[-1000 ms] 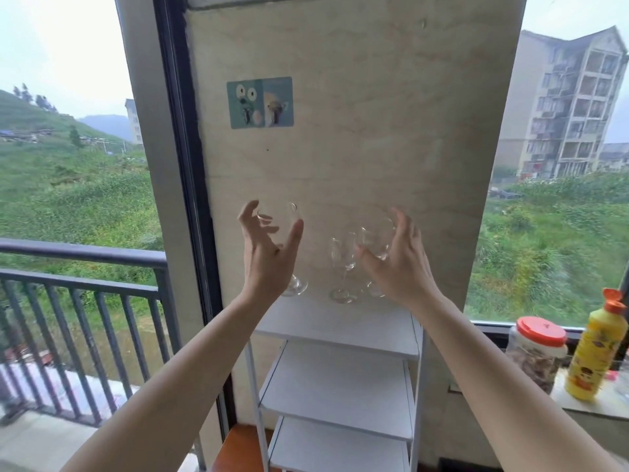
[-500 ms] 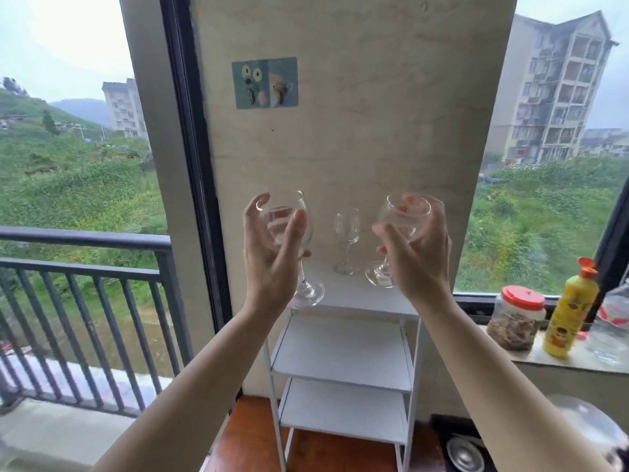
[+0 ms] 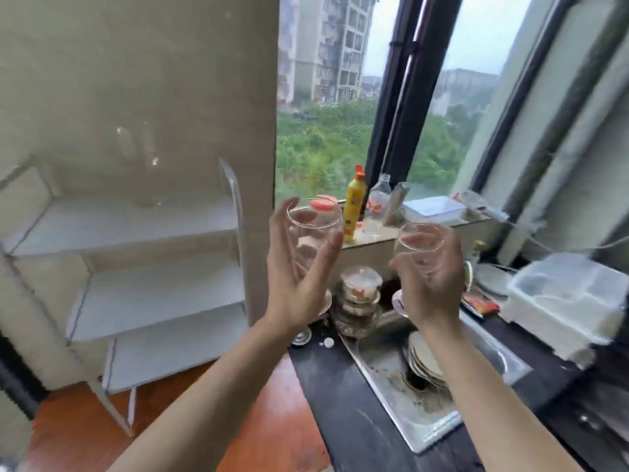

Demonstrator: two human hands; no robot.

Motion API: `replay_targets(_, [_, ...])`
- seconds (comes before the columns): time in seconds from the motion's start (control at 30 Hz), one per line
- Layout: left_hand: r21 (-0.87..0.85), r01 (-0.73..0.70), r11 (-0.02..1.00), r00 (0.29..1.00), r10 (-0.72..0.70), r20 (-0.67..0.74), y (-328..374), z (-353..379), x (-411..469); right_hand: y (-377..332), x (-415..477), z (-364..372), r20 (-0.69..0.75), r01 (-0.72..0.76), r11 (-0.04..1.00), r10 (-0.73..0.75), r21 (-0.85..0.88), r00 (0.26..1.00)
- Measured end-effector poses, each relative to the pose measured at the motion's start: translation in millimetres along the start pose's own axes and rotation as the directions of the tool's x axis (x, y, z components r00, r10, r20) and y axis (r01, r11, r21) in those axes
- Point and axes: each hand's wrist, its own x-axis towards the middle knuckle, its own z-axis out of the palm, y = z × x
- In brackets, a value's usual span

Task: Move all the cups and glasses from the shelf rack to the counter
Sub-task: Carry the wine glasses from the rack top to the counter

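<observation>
My left hand (image 3: 299,277) grips a clear stemmed wine glass (image 3: 315,221) by its bowl, its foot showing below my wrist. A second clear wine glass (image 3: 420,238) sits upright in my right hand (image 3: 430,281), which is wrapped around the bowl. Both glasses hang in the air above the dark counter (image 3: 360,427) and its sink. To the left stands the white shelf rack (image 3: 153,291). One blurred clear glass (image 3: 146,172) remains on its top shelf.
A metal sink (image 3: 418,379) holds stacked plates. Stacked bowls (image 3: 359,301) stand behind it. The window ledge carries a yellow bottle (image 3: 354,206), a clear bottle (image 3: 376,206) and a red-lidded jar. A white plastic box (image 3: 561,298) sits on the counter's right side.
Both hands lifted their glasses off the rack's top shelf and swung right with my head. The view now shows the counter and sink, with the rack off to the left.
</observation>
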Motion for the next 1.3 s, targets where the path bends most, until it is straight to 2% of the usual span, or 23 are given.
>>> replay_targets(0.1, [-0.059, 0.050, 0.997, 0.992, -0.042, 0.116, 0, 73, -21, 9, 9, -90, -0.144, -0.042, 0.995, 0.030, -0.085, 0.989])
replay_targets(0.3, [-0.202, 0.093, 0.975, 0.943, -0.021, 0.333, 26, 228, -89, 17, 8, -271, -0.382, -0.012, 0.981, -0.065, -0.195, 0.922])
replay_targets(0.37, [-0.248, 0.115, 0.962, 0.920, -0.009, 0.392, 38, 287, -124, 24, -1, -338, -0.424, -0.034, 0.969, -0.076, -0.246, 0.903])
replay_targets(0.47, [-0.309, 0.222, 0.925, 0.883, -0.056, 0.466, 52, 370, -179, 38, -16, -435, -0.474, -0.093, 0.955, -0.054, -0.281, 0.879])
replay_targets(0.67, [-0.327, 0.323, 0.888, 0.761, -0.038, 0.648, 85, 517, -285, 51, -43, -614, -0.604, -0.193, 0.918, -0.062, -0.347, 0.795])
replay_targets(0.77, [-0.325, 0.349, 0.879, 0.700, -0.015, 0.714, 97, 575, -316, 57, -47, -678, -0.645, -0.242, 0.900, -0.056, -0.364, 0.762])
replay_targets(0.97, [-0.315, 0.396, 0.863, 0.627, -0.003, 0.779, 95, 686, -370, 98, -57, -778, -0.717, -0.337, 0.864, -0.039, -0.375, 0.696])
replay_targets(1.17, [-0.333, 0.498, 0.801, 0.527, 0.026, 0.850, 79, 823, -434, 141, -47, -894, -0.810, -0.484, 0.791, -0.023, -0.373, 0.586])
replay_targets(1.3, [-0.307, 0.591, 0.746, 0.441, 0.020, 0.897, 76, 927, -463, 155, -24, -981, -0.876, -0.594, 0.721, -0.040, -0.358, 0.480])
